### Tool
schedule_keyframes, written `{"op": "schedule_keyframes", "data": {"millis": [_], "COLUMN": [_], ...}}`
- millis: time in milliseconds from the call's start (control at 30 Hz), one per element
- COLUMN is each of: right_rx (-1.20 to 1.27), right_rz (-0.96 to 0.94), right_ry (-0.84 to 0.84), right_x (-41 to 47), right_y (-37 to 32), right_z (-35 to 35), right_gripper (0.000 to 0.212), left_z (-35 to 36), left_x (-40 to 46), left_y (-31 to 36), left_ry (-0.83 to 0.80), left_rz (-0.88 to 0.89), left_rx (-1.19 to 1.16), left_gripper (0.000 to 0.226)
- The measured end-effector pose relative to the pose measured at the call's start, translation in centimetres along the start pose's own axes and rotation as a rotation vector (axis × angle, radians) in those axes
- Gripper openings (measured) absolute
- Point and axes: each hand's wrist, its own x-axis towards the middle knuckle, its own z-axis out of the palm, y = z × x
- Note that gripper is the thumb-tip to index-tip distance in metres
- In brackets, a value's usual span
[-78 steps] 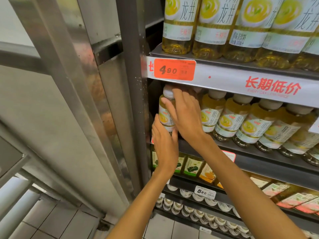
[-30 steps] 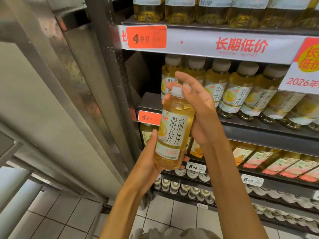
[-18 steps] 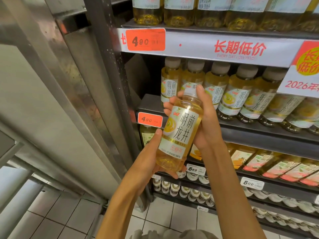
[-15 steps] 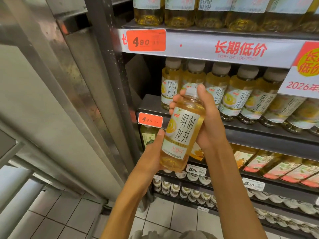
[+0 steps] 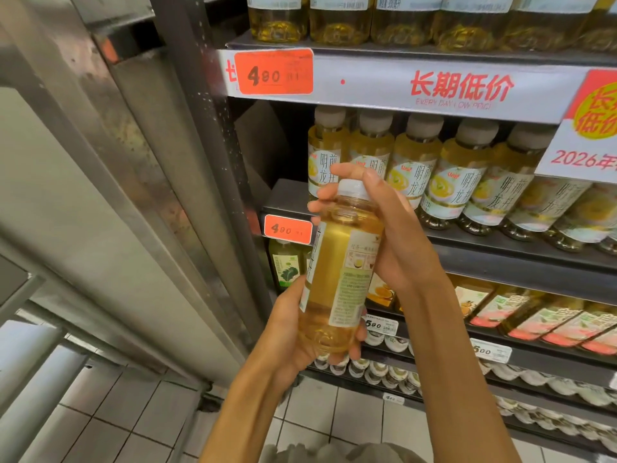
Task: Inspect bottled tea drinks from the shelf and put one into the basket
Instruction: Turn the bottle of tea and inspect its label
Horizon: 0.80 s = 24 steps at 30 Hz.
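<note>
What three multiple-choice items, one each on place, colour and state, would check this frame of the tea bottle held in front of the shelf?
1. Where does the left hand hold the tea bottle?
A. at its cap
B. at its base
C. not at all

2. What colour is the price tag just left of the bottle?
A. orange-red
B. blue
C. green

3. Which side of the bottle faces the camera?
A. front with large characters
B. bare bottom
C. back panel of small print

Answers: 1 B, its fingers curl under the base while the right hand grips the cap end. 2 A, orange-red with dark digits. 3 C, fine print faces up, large characters turned left.
</note>
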Motion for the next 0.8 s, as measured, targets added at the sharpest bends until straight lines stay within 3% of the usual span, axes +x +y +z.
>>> {"op": "schedule_keyframes", "data": {"millis": [133, 267, 367, 533, 800], "right_rx": [0.034, -0.098, -0.155, -0.143, 0.016], "right_rz": [-0.012, -0.051, -0.047, 0.067, 0.001], "right_ry": [-0.01, 0.053, 0.152, 0.135, 0.034], "right_x": [0.0, -0.2, -0.2, 0.1, -0.5], "right_y": [0.0, -0.6, -0.5, -0.2, -0.5], "right_z": [-0.2, -0.4, -0.4, -0.6, -1.1], "right_gripper": [0.022, 0.019, 0.017, 0.025, 0.037], "left_z": [-0.5, -0.9, -1.0, -0.5, -1.3], "left_x": [0.1, 0.1, 0.2, 0.2, 0.2], "left_y": [-0.1, -0.2, -0.1, -0.2, -0.1], "left_ry": [-0.04, 0.113, 0.188, 0.121, 0.002], "left_rz": [-0.028, 0.114, 0.146, 0.129, 0.078], "left_rx": [-0.031, -0.026, 0.022, -0.027, -0.157], "left_gripper": [0.059, 0.046, 0.053, 0.056, 0.063]}}
